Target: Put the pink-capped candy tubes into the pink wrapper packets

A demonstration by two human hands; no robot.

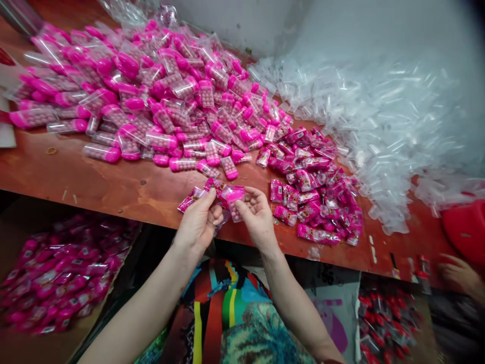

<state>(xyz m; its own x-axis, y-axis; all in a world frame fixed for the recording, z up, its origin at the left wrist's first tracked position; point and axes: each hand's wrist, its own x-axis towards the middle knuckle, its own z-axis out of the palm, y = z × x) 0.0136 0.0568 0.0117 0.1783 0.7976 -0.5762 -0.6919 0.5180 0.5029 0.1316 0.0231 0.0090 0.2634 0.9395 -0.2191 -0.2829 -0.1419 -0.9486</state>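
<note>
Near the front edge of the table, my left hand (pixel 200 220) pinches a printed pink wrapper (pixel 214 186), its fingers curled closed. My right hand (pixel 256 216) grips a small clear candy tube (pixel 234 202) with a pink cap, thumb pressed on its side. The two things meet between my hands, and I cannot tell how far the tube is inside the wrapper. Another pink wrapper (pixel 189 200) shows behind my left hand. Right of my hands lies a heap of pink wrapped packs (pixel 314 184). Beyond them spreads a large pile of pink-capped tubes (pixel 159 96) filled with small balls.
Many clear plastic tubes (pixel 364 116) are heaped at the right. A box (pixel 121 275) of pink packs stands low at the left, and red-capped items (pixel 388 318) lie low at the right. Another person's hand (pixel 460 273) appears at the right edge beside a red object (pixel 466 232).
</note>
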